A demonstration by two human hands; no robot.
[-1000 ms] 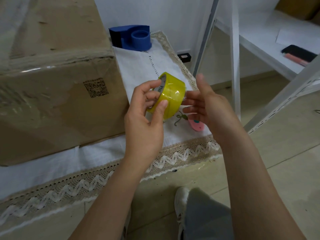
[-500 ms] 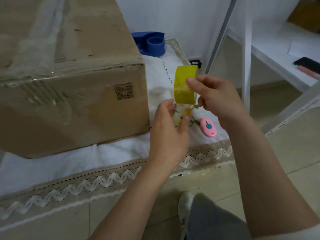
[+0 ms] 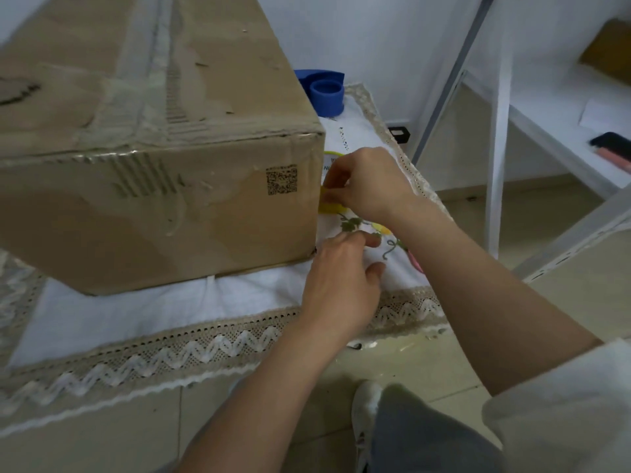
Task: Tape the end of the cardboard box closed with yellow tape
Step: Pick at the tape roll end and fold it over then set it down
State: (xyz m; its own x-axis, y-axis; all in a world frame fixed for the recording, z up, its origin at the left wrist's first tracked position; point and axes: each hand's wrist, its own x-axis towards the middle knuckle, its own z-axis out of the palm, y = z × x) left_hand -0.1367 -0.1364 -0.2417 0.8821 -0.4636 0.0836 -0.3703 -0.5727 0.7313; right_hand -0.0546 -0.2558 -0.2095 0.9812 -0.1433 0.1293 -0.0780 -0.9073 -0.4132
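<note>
A large brown cardboard box (image 3: 164, 172) with a QR code on its near face sits on a white lace-edged cloth (image 3: 143, 312). My right hand (image 3: 368, 186) holds the yellow tape roll (image 3: 329, 206) against the box's right end, next to the corner; the hand hides most of the roll. My left hand (image 3: 341, 285) is lower, near the box's bottom right corner, with thumb and fingers pinched toward a strip end that I cannot make out clearly.
A blue tape dispenser (image 3: 324, 92) stands behind the box. A pink object (image 3: 417, 262) peeks out under my right forearm. A white metal shelf frame (image 3: 495, 165) rises at right, with a dark phone (image 3: 611, 145) on its shelf. My shoe (image 3: 365, 414) is on the tiled floor.
Both hands have moved left to the box's right end. The roll went from mid-air beside the box to against its end face, and my left hand dropped toward the bottom corner.
</note>
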